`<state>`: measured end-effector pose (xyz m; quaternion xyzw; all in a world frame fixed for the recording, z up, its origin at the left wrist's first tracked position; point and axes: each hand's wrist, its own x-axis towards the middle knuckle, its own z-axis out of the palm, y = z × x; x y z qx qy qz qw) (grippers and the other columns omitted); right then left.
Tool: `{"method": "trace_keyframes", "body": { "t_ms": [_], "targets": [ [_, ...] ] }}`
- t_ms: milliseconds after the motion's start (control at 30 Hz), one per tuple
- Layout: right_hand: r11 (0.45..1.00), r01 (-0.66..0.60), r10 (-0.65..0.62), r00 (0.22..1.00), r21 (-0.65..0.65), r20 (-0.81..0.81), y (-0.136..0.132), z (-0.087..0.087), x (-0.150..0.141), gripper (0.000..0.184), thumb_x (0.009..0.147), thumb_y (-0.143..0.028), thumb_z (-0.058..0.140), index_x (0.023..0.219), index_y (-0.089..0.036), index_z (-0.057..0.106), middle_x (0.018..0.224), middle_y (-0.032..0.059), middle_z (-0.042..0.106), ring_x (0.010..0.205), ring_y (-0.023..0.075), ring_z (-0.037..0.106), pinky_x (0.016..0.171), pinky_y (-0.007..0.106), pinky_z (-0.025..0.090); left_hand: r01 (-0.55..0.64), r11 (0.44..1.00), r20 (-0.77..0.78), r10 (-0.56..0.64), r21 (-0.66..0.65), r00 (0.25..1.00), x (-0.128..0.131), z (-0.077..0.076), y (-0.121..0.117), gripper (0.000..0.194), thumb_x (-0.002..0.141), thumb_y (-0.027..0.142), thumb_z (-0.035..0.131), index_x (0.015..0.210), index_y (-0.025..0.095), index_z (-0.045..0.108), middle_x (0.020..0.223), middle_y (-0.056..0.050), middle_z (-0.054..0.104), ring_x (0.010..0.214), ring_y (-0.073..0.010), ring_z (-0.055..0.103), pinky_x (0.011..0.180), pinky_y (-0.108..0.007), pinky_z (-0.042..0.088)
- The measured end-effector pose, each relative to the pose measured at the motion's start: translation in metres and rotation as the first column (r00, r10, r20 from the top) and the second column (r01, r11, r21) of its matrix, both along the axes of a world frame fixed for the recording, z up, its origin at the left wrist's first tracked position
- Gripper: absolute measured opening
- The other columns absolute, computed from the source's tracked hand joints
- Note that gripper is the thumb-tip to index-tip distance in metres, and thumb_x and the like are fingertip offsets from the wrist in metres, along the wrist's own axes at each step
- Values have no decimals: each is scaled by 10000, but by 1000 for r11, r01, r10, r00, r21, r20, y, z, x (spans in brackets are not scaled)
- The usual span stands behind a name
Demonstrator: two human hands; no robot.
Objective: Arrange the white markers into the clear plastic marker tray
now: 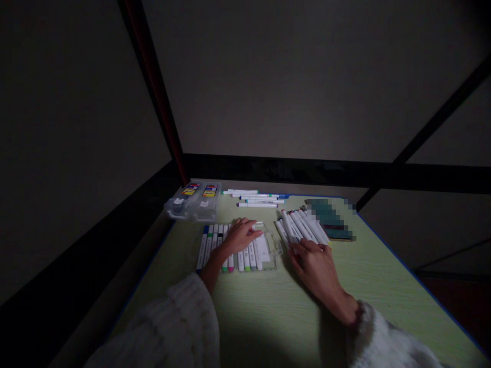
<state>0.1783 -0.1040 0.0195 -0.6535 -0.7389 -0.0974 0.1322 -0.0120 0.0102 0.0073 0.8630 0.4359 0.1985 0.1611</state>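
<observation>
My left hand [241, 236] lies palm down with fingers stretched over a row of white markers [215, 245] with coloured caps, some of them inside a clear plastic case [273, 250]. My right hand [313, 266] rests on the green table [268, 312], its fingertips touching the near ends of a second bunch of white markers [301, 227] lying slantwise. Whether those fingers pinch a marker is hard to see in the dim light. Both arms wear white knitted sleeves.
Two clear plastic boxes [194, 202] with coloured labels stand at the table's far left corner. Several more markers [256, 198] lie along the far edge. A dark blurred object [332, 221] sits at the far right. Dark walls and beams surround the table.
</observation>
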Motion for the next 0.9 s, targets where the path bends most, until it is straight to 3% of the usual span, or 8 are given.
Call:
{"method": "trace_keyframes", "body": {
  "t_ms": [900],
  "targets": [
    [999,35,-35,999,9,28,1,2,2,195,834,-261,446,793,-200,627,740,38,625,683,192,545,640,313,222,-15,1000,-33,16,14,999,-1,-3,1,335,799,414,476,1036,204,585,852,-36,570,865,-182,508,785,-287,400]
  ]
}}
